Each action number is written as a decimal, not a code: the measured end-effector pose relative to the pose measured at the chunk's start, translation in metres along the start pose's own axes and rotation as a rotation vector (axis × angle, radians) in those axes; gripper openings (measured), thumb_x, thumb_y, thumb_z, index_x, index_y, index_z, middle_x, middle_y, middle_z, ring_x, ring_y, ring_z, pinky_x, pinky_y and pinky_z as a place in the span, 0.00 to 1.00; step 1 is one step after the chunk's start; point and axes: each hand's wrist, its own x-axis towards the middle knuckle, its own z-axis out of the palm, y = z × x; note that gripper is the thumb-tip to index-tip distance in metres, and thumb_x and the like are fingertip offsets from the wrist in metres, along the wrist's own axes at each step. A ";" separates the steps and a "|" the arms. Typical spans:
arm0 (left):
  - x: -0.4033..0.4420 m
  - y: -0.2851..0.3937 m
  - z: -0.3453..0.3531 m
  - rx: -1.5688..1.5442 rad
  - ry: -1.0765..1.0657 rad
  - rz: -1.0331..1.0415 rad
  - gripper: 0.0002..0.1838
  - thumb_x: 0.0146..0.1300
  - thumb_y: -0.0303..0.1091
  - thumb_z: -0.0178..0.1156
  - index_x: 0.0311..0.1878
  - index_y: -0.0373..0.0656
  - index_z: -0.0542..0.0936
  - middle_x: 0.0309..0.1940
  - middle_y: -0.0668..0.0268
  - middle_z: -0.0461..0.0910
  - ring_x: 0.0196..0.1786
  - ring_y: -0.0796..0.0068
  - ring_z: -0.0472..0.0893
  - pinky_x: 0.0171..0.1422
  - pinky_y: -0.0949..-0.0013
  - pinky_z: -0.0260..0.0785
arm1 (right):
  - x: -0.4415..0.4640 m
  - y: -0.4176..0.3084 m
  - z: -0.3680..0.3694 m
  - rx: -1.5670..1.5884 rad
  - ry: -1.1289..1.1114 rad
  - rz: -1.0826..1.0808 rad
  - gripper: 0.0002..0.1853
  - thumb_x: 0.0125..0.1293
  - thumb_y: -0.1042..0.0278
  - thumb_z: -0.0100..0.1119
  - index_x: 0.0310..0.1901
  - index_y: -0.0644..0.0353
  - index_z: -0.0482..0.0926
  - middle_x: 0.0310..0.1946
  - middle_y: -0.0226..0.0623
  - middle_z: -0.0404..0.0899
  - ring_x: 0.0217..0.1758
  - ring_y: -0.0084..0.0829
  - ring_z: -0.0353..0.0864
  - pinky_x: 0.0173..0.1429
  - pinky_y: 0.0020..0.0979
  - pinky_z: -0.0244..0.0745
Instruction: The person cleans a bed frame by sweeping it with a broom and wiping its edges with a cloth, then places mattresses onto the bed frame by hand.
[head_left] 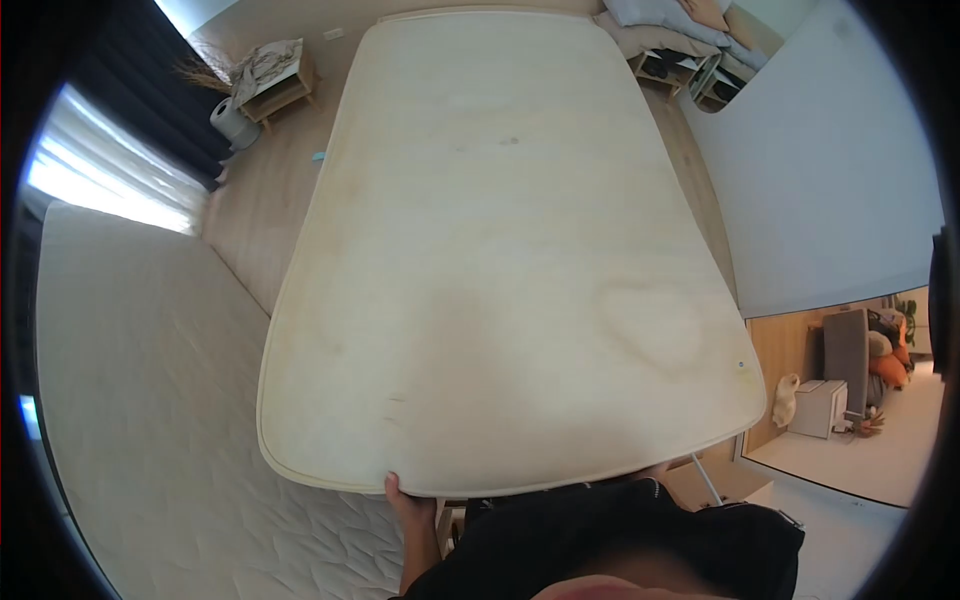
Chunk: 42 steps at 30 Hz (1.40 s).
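Note:
A large cream mattress (480,230) with yellowish stains stretches away from my body, its near edge at my waist. My left hand (408,502) grips that edge left of the middle, thumb on top and the other fingers out of sight underneath. Further right, only a small part of my right hand (656,470) shows at the underside of the same edge; its fingers are hidden. Left of the cream mattress is a pale quilted mattress (150,380), its near part close to my left arm.
A nightstand (275,85) with cloth on it and a grey cylinder (235,125) stand at the far left by dark curtains (150,90). Pillows (665,15) lie at the far right. A white panel (830,170) borders the right side; beyond the doorway is a cat (786,400).

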 end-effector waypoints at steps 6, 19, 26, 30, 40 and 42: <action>0.041 -0.027 0.011 -0.152 0.033 -0.047 0.34 0.55 0.50 0.50 0.61 0.39 0.63 0.56 0.57 0.68 0.58 0.55 0.68 0.62 0.52 0.62 | 0.029 0.018 0.017 -0.143 0.024 -0.140 0.37 0.60 0.32 0.37 0.62 0.51 0.64 0.61 0.39 0.67 0.65 0.42 0.63 0.67 0.48 0.58; 0.188 -0.098 0.120 -0.169 0.156 -0.043 0.33 0.54 0.52 0.51 0.61 0.43 0.65 0.55 0.62 0.69 0.58 0.57 0.68 0.61 0.52 0.61 | 0.229 -0.030 0.131 0.189 -0.183 0.262 0.32 0.64 0.37 0.34 0.62 0.51 0.63 0.58 0.35 0.70 0.61 0.41 0.67 0.62 0.47 0.65; 0.227 -0.149 0.063 -0.161 0.068 -0.074 0.29 0.60 0.48 0.49 0.63 0.44 0.64 0.58 0.61 0.68 0.60 0.58 0.67 0.63 0.53 0.60 | 0.256 0.019 0.117 0.138 -0.236 0.284 0.33 0.63 0.35 0.38 0.59 0.54 0.65 0.54 0.35 0.71 0.57 0.38 0.70 0.60 0.44 0.67; 0.249 -0.163 0.005 -0.208 0.097 -0.195 0.29 0.69 0.52 0.40 0.66 0.42 0.59 0.63 0.62 0.63 0.64 0.59 0.63 0.66 0.54 0.56 | 0.283 0.039 0.054 0.039 0.063 0.327 0.36 0.61 0.33 0.41 0.62 0.53 0.63 0.60 0.37 0.66 0.63 0.39 0.63 0.62 0.49 0.63; 0.289 -0.168 -0.034 0.269 0.711 -0.344 0.30 0.66 0.59 0.43 0.54 0.38 0.70 0.50 0.59 0.75 0.47 0.63 0.76 0.47 0.59 0.70 | 0.292 0.055 0.045 -0.524 0.253 0.280 0.31 0.66 0.38 0.41 0.53 0.63 0.67 0.52 0.45 0.68 0.54 0.39 0.70 0.56 0.45 0.72; 0.286 -0.164 -0.046 1.254 0.569 -0.292 0.28 0.66 0.55 0.47 0.45 0.34 0.74 0.37 0.55 0.78 0.39 0.63 0.77 0.44 0.62 0.69 | 0.311 0.053 0.030 -0.661 0.248 0.288 0.26 0.68 0.44 0.42 0.49 0.63 0.70 0.44 0.43 0.75 0.47 0.36 0.77 0.51 0.41 0.77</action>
